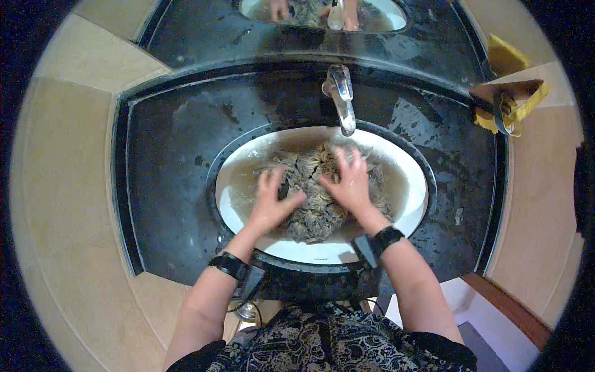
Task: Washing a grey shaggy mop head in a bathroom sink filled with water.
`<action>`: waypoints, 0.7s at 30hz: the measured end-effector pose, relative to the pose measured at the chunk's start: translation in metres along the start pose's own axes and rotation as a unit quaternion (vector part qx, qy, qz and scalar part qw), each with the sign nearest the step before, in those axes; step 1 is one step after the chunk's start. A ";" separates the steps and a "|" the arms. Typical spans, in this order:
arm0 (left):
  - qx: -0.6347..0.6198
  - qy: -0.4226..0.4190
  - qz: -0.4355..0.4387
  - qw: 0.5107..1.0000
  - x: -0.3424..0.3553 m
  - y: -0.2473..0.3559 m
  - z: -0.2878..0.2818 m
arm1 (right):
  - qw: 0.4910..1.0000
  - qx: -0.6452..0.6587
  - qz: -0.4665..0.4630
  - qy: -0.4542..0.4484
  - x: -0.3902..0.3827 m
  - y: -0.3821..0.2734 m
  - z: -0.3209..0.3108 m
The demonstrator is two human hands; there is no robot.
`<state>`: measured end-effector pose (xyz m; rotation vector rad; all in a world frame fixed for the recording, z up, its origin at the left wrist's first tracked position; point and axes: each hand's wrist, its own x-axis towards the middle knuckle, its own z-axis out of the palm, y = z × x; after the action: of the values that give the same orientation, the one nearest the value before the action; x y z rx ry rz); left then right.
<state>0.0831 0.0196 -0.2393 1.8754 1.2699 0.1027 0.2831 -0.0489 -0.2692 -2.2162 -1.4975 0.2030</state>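
Mop head (313, 204), a tangle of grey-brown wet strands, heaped in the middle of the white oval basin (409, 180), half sunk in murky water. Left hand (271, 201) flat on the near-left part of the heap, fingers spread, thumb out toward the centre. Right hand (351, 183) pressed on the upper-right part, fingers fanned wide over the strands, the two thumbs close together but apart. Black band (229, 265) on the left wrist and another black band (388, 237) on the right wrist, each with a small dark unit hanging beside it. Chrome tap (342, 99) straight above the basin, spout over the far rim. Black stone counter (167, 180) all round the basin, wet and streaked. Mirror (204, 31) behind, showing the hands and basin again. Yellow cloth (511, 105) with a dark-handled tool at the far right corner. Beige tiled wall (62, 186) to the left.
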 end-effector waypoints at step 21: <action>0.210 -0.063 0.204 0.954 -0.033 0.007 0.011 | 0.511 0.638 0.417 -0.398 -0.022 -0.005 -0.101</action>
<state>0.0775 -0.0144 -0.2300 2.4513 0.8446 -0.0751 0.3065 -0.0965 -0.1806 -1.1814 0.0361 2.0382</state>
